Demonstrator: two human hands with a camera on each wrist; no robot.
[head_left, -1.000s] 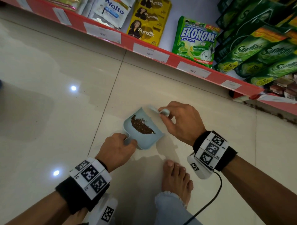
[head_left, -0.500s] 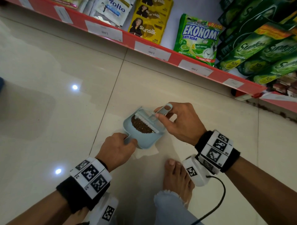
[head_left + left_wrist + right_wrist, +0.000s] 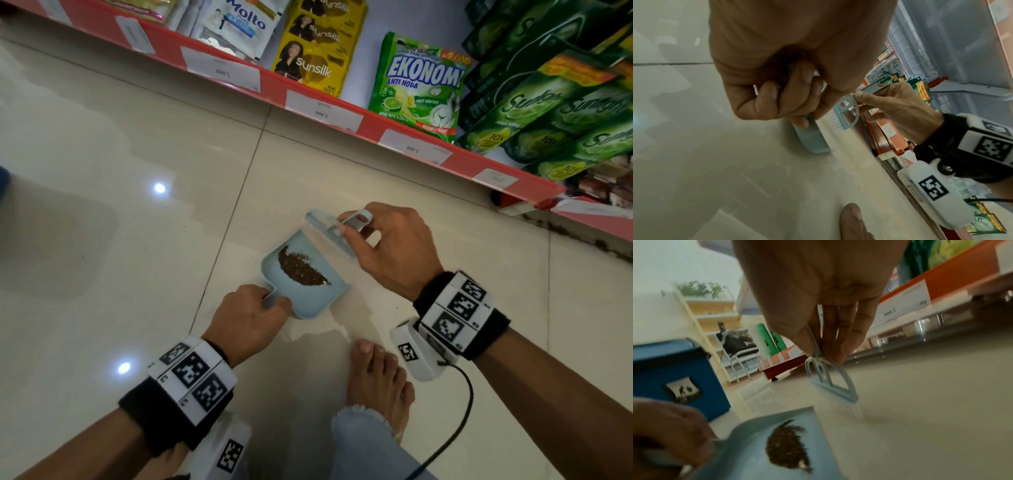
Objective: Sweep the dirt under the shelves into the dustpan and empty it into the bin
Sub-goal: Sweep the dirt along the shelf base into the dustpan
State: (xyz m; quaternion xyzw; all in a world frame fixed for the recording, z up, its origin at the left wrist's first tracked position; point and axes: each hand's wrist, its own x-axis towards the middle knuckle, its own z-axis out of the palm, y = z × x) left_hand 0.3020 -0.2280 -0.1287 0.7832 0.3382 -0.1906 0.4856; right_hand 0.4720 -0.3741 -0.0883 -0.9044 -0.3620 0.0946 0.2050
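Head view: brush [image 3: 330,233] lifted off dustpan [image 3: 308,301].

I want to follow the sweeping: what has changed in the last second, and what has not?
The right hand carried the brush into the dustpan over the dirt, then back out to the pan's open edge. The left hand kept its grip on the dustpan handle; pan and dirt pile stayed put.

A small shop aisle is showing here: a red-edged shelf [image 3: 346,102] is running low along the glossy tiled floor [image 3: 102,144], carrying white price labels [image 3: 323,110] on its front edge. Sachets and pouches of shampoo [image 3: 317,51] and dish soap [image 3: 421,85] are standing on it, facing outward for sale.
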